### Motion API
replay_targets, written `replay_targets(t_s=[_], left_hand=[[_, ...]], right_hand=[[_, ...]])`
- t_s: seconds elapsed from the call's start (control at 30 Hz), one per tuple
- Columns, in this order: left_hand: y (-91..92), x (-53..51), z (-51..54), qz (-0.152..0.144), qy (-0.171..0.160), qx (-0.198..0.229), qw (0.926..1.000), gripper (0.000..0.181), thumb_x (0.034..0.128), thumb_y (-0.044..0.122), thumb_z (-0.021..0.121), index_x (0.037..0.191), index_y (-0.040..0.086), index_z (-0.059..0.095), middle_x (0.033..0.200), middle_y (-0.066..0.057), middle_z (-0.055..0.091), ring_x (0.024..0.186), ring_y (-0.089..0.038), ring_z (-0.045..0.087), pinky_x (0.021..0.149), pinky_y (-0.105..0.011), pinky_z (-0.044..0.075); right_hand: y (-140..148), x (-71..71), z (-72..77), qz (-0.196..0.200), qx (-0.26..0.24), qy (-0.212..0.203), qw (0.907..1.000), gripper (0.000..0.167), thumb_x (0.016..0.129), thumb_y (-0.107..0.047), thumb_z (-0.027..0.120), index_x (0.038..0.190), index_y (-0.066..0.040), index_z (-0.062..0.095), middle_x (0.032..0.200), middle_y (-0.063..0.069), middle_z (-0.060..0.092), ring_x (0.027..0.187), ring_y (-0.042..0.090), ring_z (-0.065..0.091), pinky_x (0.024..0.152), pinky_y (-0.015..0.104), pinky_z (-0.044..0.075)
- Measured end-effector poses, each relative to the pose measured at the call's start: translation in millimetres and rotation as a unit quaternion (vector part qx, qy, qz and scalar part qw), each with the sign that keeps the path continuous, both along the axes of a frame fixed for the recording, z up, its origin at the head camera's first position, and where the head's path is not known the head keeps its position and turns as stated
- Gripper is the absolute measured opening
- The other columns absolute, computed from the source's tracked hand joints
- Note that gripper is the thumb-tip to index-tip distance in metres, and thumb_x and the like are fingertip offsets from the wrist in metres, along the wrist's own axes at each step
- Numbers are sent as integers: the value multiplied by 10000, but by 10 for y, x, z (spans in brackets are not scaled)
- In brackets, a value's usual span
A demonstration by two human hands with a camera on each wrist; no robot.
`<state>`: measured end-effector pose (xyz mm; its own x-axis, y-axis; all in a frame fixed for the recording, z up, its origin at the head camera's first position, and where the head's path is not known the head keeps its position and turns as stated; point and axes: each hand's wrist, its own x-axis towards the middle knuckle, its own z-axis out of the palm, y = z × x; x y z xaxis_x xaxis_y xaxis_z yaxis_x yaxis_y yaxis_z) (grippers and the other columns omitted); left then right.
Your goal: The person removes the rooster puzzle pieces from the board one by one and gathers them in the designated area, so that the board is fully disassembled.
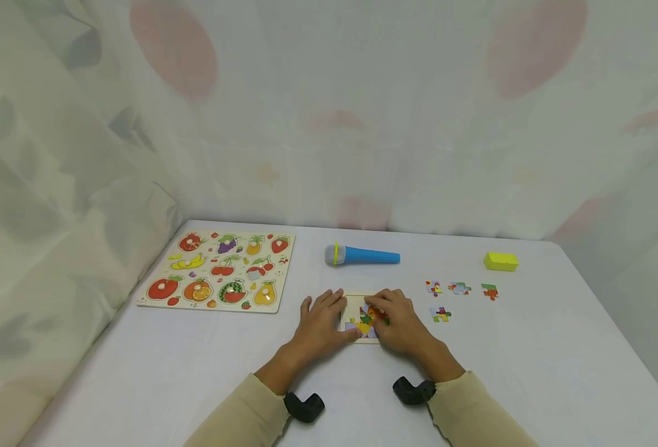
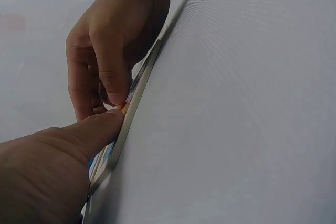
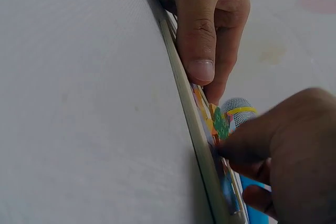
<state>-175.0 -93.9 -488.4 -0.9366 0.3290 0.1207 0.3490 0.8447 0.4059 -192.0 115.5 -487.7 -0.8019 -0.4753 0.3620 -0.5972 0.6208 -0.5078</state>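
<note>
A small jigsaw puzzle in a wooden tray (image 1: 353, 304) lies in front of me, with some colourful pieces inside it. My left hand (image 1: 322, 326) rests on the tray's left side, its thumb (image 2: 107, 124) pressing on the pieces near the lower edge. From the other side, my right hand (image 1: 400, 324) pinches a puzzle piece (image 3: 220, 123) with green and orange on it. In the right wrist view that piece stands tilted above the tray, partly covered by the fingertips. The hands hide much of the tray's right part.
Several loose puzzle pieces (image 1: 441, 314) lie to the right. A blue toy microphone (image 1: 370, 255) sits behind the tray, a yellow block (image 1: 501, 261) at the back right. A fruit peg board (image 1: 217, 271) occupies the left. Curtains hang behind the white table (image 1: 558, 360).
</note>
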Motion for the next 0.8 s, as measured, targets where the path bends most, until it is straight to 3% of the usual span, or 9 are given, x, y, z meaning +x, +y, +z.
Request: replay_targets(t_s=[0.5,0.8], left_hand=[[9,-11,-29,20,93,-57,9999,763,792,560,715,1362,79,554,1464,-58,437,1367,-275,329,1051,-624,152],[-9,5,-2,-5,16,44,10000,764,802,548,710,1372,69,542,1473,-60,425,1373,-279,317,1059,-614,136]], right_hand=[[11,29,52,136,297,-67,9994,440,854,-80,712,1283,-43,625,1114,-3,571,1021,185,462,876,462,346],[18,61,175,58,170,305,9994,443,838,-122,742,1262,-43,638,1129,3,638,1041,211,524,872,513,356]])
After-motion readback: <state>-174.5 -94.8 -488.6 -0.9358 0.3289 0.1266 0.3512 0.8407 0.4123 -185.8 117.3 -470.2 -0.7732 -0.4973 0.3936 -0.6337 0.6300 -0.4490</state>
